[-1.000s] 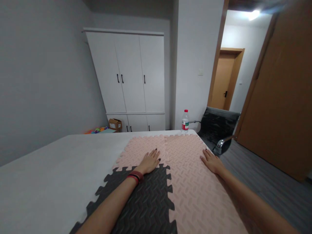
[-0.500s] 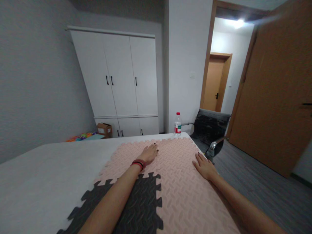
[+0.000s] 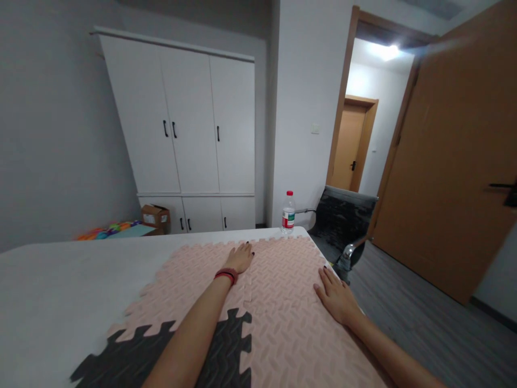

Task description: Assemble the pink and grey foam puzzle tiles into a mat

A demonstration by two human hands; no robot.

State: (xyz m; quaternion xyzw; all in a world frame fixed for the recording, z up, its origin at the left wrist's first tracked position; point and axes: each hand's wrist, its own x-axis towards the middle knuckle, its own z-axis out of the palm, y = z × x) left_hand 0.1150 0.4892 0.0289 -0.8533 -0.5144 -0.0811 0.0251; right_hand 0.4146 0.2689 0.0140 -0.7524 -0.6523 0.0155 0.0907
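Resting left hand point(image 3: 241, 258) and right hand point(image 3: 335, 293) palm-down on pink foam mats point(image 3: 283, 272), open and gripping nothing. Meeting 1 black foam mat point(image 3: 228, 345) along toothed edges, on a white table point(image 3: 72, 283). Probably light, soft, bendy and hardly slippery; best held by an outer edge. Seeing 1 clear bottle point(image 3: 288, 213) upright near the far corner, unable to tell its contents; spotting 1 cardboard box point(image 3: 155, 217) beyond, unable to see inside.

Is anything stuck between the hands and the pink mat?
No, nothing visible is. The left hand and right hand both appear to rest flat on the pink mat. The bottle stands beyond its far edge, out of the way.
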